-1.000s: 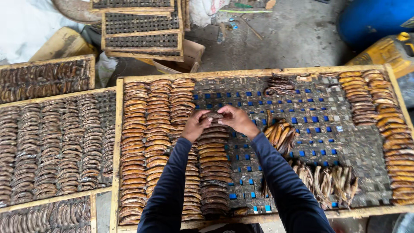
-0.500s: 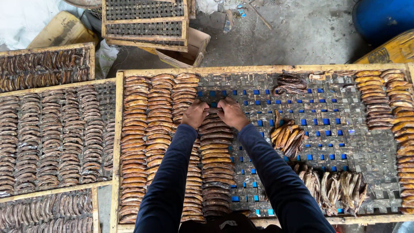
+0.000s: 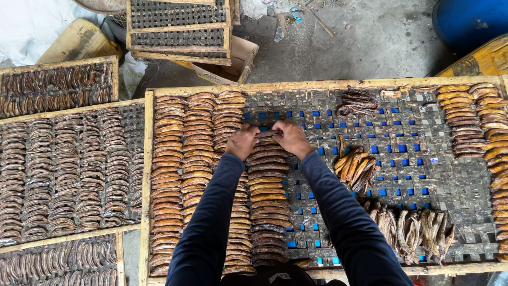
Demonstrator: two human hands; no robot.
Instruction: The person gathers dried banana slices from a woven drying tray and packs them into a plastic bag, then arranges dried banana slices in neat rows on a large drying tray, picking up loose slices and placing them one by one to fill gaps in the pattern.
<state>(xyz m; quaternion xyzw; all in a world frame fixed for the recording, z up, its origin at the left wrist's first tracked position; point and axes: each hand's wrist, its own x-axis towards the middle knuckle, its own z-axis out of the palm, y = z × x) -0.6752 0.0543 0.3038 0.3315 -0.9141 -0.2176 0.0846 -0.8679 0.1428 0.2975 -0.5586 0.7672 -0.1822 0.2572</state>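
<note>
My left hand (image 3: 242, 141) and my right hand (image 3: 290, 137) meet at the top of a column of flattened brown dried banana pieces (image 3: 267, 201). Together they hold one dried piece (image 3: 265, 134) flat against the woven mesh of a wooden-framed tray (image 3: 328, 85). Both arms are in dark blue sleeves. Three full columns of pieces (image 3: 196, 159) lie to the left of my hands. A loose pile of pieces (image 3: 357, 168) sits just right of my right arm.
More piles lie on the tray at the top (image 3: 359, 101), bottom right (image 3: 413, 228) and right edge (image 3: 476, 122). Filled trays (image 3: 69, 169) stand to the left. Empty stacked trays (image 3: 180, 26) and a cardboard box (image 3: 233, 66) are behind. A blue barrel (image 3: 468, 21) stands top right.
Both hands have stayed together at the top of the column, pressing a piece down; the view has shifted slightly, so the tray sits lower in the picture.
</note>
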